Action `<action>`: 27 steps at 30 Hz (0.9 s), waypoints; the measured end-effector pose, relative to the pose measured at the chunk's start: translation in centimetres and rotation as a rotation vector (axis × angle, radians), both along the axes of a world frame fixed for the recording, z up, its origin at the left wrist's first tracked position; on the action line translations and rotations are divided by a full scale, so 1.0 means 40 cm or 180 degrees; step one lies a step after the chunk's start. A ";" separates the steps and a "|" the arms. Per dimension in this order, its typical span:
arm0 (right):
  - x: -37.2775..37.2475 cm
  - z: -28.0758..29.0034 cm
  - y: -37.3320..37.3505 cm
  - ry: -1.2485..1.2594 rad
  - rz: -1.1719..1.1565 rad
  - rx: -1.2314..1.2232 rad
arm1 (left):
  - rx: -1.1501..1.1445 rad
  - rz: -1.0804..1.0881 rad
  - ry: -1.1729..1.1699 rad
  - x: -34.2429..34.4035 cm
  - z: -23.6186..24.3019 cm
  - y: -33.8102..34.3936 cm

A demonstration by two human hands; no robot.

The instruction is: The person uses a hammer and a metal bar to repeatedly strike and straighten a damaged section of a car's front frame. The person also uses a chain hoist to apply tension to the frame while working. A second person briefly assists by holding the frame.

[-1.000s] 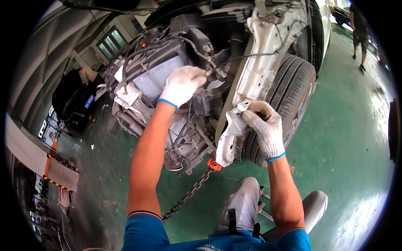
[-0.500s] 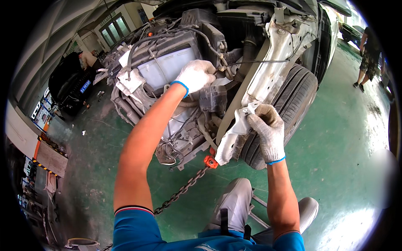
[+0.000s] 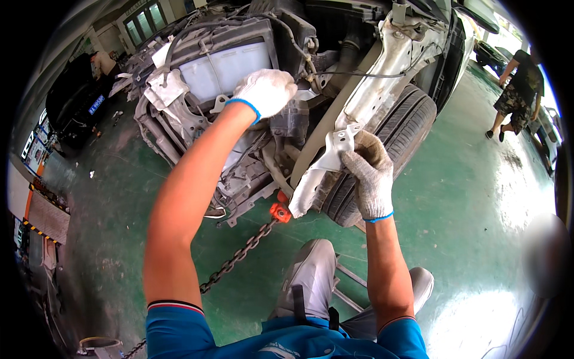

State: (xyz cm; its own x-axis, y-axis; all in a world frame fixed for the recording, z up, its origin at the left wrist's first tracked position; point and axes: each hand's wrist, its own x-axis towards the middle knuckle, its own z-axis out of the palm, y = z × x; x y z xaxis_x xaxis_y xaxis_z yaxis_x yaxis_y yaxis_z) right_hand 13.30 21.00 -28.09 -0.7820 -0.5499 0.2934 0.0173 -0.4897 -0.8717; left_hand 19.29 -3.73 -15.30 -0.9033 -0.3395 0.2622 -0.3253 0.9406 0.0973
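Observation:
My left hand (image 3: 266, 94), in a white knit glove with a blue cuff, is closed beside a whitish rectangular panel (image 3: 224, 69) in the stripped car front. Its fingertips are turned away, so what they grip is hidden. A light metal piece (image 3: 307, 94) shows just past the knuckles, and a holed metal tab (image 3: 220, 103) by the wrist. Lower right, my gloved right hand (image 3: 373, 179) pinches the edge of a silver metal bracket (image 3: 341, 143) between thumb and fingers. This bracket lies against the bare, bent rail (image 3: 308, 188) beside the tyre (image 3: 406, 125).
A rusty chain (image 3: 242, 254) runs from an orange clamp (image 3: 280, 212) at the rail's lower end across the green floor (image 3: 460, 209). A thin cable (image 3: 365, 74) crosses the engine bay. A bystander (image 3: 520, 90) stands at right; a black car (image 3: 75, 99) is far left.
The whole view has shifted, moving the car and both hands left and up in it. My right hand keeps to the bracket. The bystander at right shows more fully.

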 end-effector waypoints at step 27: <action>-0.200 -0.168 0.377 -0.0003 -0.0987 0.1618 | 0.1255 -0.1499 0.1831 0.074 -0.122 0.245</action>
